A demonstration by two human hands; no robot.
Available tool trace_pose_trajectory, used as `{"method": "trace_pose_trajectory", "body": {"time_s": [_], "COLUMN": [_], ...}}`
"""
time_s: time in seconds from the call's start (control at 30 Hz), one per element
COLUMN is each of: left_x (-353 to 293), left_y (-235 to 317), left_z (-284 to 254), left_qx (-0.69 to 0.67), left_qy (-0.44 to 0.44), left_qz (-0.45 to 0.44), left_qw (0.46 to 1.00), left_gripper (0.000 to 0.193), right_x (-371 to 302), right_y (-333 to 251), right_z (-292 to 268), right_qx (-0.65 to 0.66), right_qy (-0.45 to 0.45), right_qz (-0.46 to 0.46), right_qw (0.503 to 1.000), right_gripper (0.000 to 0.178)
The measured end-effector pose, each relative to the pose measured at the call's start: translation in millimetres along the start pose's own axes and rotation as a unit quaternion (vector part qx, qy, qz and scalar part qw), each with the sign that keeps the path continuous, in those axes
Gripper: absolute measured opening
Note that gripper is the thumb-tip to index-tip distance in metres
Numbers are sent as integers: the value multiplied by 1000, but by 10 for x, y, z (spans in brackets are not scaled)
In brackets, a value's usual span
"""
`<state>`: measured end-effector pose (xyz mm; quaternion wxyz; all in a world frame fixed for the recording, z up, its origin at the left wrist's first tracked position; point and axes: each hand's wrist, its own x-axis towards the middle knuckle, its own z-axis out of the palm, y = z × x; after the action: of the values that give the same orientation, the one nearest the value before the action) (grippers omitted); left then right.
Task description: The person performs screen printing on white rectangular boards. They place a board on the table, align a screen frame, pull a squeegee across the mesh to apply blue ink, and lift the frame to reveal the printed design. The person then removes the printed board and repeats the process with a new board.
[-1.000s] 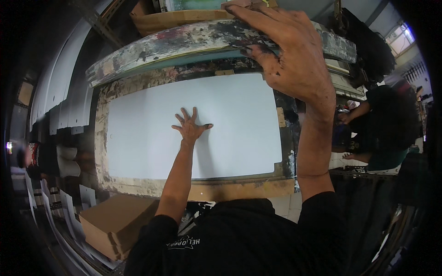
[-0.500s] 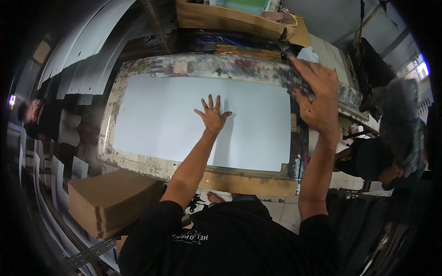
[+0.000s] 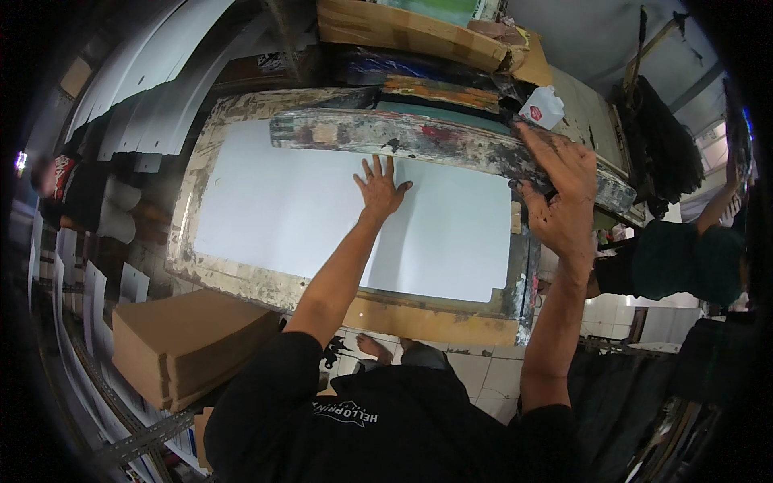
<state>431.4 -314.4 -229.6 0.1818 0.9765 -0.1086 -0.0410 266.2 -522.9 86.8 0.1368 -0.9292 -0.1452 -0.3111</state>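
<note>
A large white sheet (image 3: 274, 217) lies on a worn, stained work board (image 3: 190, 185). My left hand (image 3: 382, 191) rests open on the sheet, its fingers spread and pointing away from me. Across the sheet's far edge hangs the long, paint-spattered bar of what looks like a screen printing frame (image 3: 435, 138). My right hand (image 3: 565, 193) is closed round the right part of this bar, thumb on the near side. The left fingertips are close to the bar's lower edge; whether they touch it I cannot tell.
Brown cardboard (image 3: 193, 342) is stacked at the near left, and white sheets (image 3: 153, 97) hang on a rack behind. A cardboard box (image 3: 419, 36) and a white jug (image 3: 543, 108) stand at the far side. One person (image 3: 684, 258) is at the right, another (image 3: 93, 197) at the left.
The spattered bar has come nearer to me, over the sheet's far part, with my right hand still on it. My left hand has slid slightly away from me. The person at the right has moved.
</note>
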Motion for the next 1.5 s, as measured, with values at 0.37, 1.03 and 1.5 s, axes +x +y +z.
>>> {"method": "trace_pose_trajectory", "body": {"time_s": [0.37, 1.03, 1.5], "left_x": [536, -1995, -2312], "left_y": [53, -1378, -483], "left_z": [145, -588, -891], "left_qx": [194, -689, -712], "left_qy": [-45, 240, 220], "left_qz": [55, -488, -110], "left_qw": [978, 479, 658], "left_gripper": [81, 102, 105], "right_x": [92, -201, -1428], "right_y": [-15, -182, -647], "right_z": [-35, 36, 598], "right_qx": [-1, -23, 31], "right_qy": [1, -4, -314], "right_qz": [-1, -5, 111], "right_qw": [1000, 1000, 942], "right_gripper": [69, 69, 95]}}
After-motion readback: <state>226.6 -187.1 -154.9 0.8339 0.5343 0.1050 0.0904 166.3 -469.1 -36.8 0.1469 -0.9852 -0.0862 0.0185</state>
